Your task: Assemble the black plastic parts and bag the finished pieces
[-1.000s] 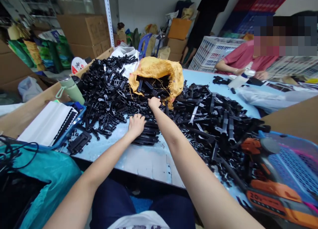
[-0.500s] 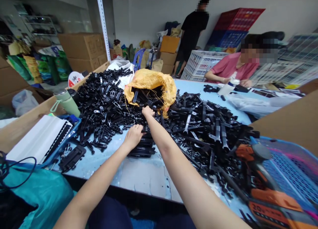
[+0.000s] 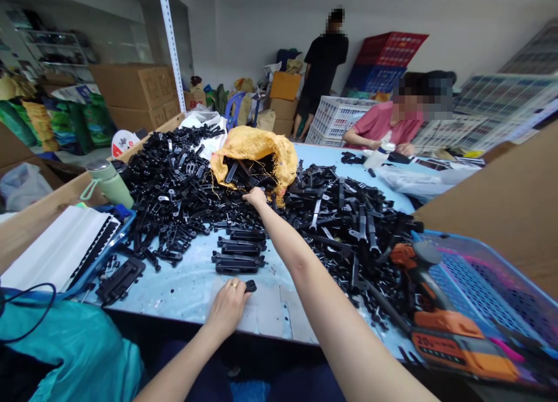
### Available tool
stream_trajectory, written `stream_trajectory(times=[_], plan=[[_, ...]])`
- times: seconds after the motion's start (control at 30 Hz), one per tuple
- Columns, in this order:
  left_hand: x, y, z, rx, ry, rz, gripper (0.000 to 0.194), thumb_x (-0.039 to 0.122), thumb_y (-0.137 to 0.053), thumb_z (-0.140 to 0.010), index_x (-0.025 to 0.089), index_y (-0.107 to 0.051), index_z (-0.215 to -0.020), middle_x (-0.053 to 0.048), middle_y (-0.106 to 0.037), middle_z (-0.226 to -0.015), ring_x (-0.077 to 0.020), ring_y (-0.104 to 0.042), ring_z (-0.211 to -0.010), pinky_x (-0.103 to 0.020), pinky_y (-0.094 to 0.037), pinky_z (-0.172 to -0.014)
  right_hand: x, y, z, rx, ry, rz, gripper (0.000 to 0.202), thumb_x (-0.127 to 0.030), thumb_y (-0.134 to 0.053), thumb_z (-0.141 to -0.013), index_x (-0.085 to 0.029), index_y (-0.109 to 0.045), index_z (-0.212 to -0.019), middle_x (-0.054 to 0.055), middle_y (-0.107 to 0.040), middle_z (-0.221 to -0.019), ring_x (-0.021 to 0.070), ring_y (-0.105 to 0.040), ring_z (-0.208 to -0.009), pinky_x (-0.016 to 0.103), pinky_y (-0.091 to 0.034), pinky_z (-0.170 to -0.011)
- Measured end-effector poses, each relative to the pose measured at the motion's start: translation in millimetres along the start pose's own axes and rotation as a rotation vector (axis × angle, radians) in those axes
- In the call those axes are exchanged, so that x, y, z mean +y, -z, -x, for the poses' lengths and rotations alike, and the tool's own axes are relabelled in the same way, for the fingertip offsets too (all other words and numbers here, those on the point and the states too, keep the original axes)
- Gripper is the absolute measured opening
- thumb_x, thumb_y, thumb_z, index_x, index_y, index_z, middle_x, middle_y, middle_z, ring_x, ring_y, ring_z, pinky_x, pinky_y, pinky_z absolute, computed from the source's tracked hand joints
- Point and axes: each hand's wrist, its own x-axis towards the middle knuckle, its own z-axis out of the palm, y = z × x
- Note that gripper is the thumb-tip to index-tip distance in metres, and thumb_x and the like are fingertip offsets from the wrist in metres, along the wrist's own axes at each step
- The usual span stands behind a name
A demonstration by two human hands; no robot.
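Note:
My left hand (image 3: 227, 306) is closed near the front of the table, with the end of a small black part (image 3: 250, 286) sticking out past its fingers. Just beyond it, several black bracket-like assemblies (image 3: 238, 262) lie in a neat row. My right hand (image 3: 256, 198) reaches forward to the mouth of a yellow woven sack (image 3: 255, 139) full of black parts. Its fingers are curled together among them, and what they pinch is hidden. Loose black parts are heaped left (image 3: 170, 187) and right (image 3: 344, 210) of the sack.
An orange cordless drill (image 3: 449, 332) and a blue plastic basket (image 3: 471, 268) are at the right. On the left stand a green bottle (image 3: 108, 181) and a blue tray (image 3: 126, 221) with white sheets. A co-worker (image 3: 387, 123) sits across the table; another person (image 3: 325, 64) stands behind.
My left hand has moved from the row of assemblies back toward the table's front edge, with a small black part in it. My right hand stays at the sack's mouth. The view has shifted slightly.

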Motion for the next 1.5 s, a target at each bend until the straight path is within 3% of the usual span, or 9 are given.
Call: stream_trajectory(times=[0.2,0.37,0.53,0.73,0.87,1.0,1.1,1.27,1.5], plan=[[-6.7,-3.0,9.1,0.005,0.001,-0.049,0.013,0.019,-0.040,-0.090,0.018,-0.052,-0.085,-0.006,-0.057,-0.087,-0.0197,-0.055,-0.082,-0.032,-0.047,-0.071,47.4,45.4,51.3,0.121,0.153,-0.103,0.036,-0.035,-0.068,-0.071,-0.017,-0.065,-0.102,0.006,-0.066,-0.103,0.0175,-0.061,-0.095,0.028,-0.045,-0.086],[-19.2,-5.1,11.3,-0.009,0.004,-0.064,0.015,0.023,-0.041,-0.091,0.015,-0.053,-0.087,-0.008,-0.057,-0.087,-0.0217,-0.054,-0.083,-0.034,-0.046,-0.073,147.4,56.5,163.0,0.061,0.462,-0.395,0.043,-0.045,-0.068,-0.071,-0.015,-0.065,-0.101,0.008,-0.067,-0.095,0.0172,-0.062,-0.081,0.030,-0.050,-0.072],[-31.3,-2.9,10.8,-0.027,0.010,-0.074,0.017,0.025,-0.039,-0.091,0.016,-0.053,-0.086,-0.010,-0.056,-0.086,-0.0240,-0.052,-0.086,-0.035,-0.045,-0.075,227.0,47.0,258.8,-0.131,0.671,-0.007,0.039,-0.045,-0.061,-0.079,-0.018,-0.064,-0.106,0.010,-0.065,-0.100,0.0214,-0.059,-0.092,0.037,-0.047,-0.081],[-18.3,0.7,14.5,-0.020,0.043,0.126,0.015,0.024,-0.040,-0.091,0.017,-0.051,-0.085,-0.008,-0.056,-0.086,-0.0212,-0.054,-0.083,-0.033,-0.045,-0.074,200.0,6.8,270.6,-0.175,0.711,0.192,0.053,-0.048,-0.051,-0.086,-0.020,-0.049,-0.130,0.014,-0.058,-0.118,0.0265,-0.048,-0.112,0.046,-0.033,-0.098],[1.9,-2.2,18.5,0.008,0.170,0.537,0.018,0.031,-0.042,-0.090,0.018,-0.051,-0.083,-0.002,-0.054,-0.077,-0.0139,-0.055,-0.068,-0.027,-0.045,-0.066,174.5,-16.4,270.2,-0.285,0.522,-0.300,0.047,-0.047,-0.037,-0.092,-0.022,-0.049,-0.130,0.009,-0.062,-0.107,0.0172,-0.059,-0.087,0.034,-0.048,-0.080],[17.5,-5.4,15.7,0.094,0.361,0.898,0.034,0.036,-0.050,-0.086,0.018,-0.048,-0.115,0.000,-0.058,-0.083,-0.0073,-0.052,-0.054,-0.022,-0.044,-0.055,167.0,-17.3,276.5,-0.408,0.350,-0.609,0.057,-0.049,-0.032,-0.092,-0.020,-0.033,-0.141,0.006,-0.064,-0.090,0.0135,-0.059,-0.062,0.029,-0.050,-0.060],[13.6,-0.6,12.9,0.168,0.360,0.857,0.037,0.035,-0.051,-0.086,0.019,-0.053,-0.120,-0.005,-0.062,-0.096,-0.0114,-0.060,-0.072,-0.025,-0.048,-0.068,169.5,1.0,276.7,-0.314,0.569,-0.432,0.055,-0.044,-0.049,-0.087,-0.021,-0.041,-0.137,0.009,-0.062,-0.107,0.0181,-0.060,-0.090,0.036,-0.047,-0.085],[-2.8,7.8,15.8,0.202,0.305,0.726,0.034,0.035,-0.046,-0.089,0.020,-0.059,-0.117,-0.007,-0.063,-0.100,-0.0153,-0.062,-0.086,-0.029,-0.050,-0.077,179.5,25.4,280.4,-0.543,0.962,0.084,0.028,-0.017,-0.048,-0.086,-0.026,-0.065,-0.107,0.003,-0.061,-0.112,0.0200,-0.047,-0.116,0.052,-0.013,-0.110],[8.5,6.1,17.1,0.204,0.304,0.693,0.035,0.034,-0.042,-0.091,0.018,-0.058,-0.118,-0.007,-0.063,-0.097,-0.0157,-0.061,-0.088,-0.030,-0.049,-0.080,164.8,-9.1,288.6,-0.021,0.345,0.420,0.073,-0.052,-0.053,-0.082,-0.014,-0.031,-0.141,0.018,-0.052,-0.117,0.0298,-0.046,-0.107,0.044,-0.040,-0.087]])
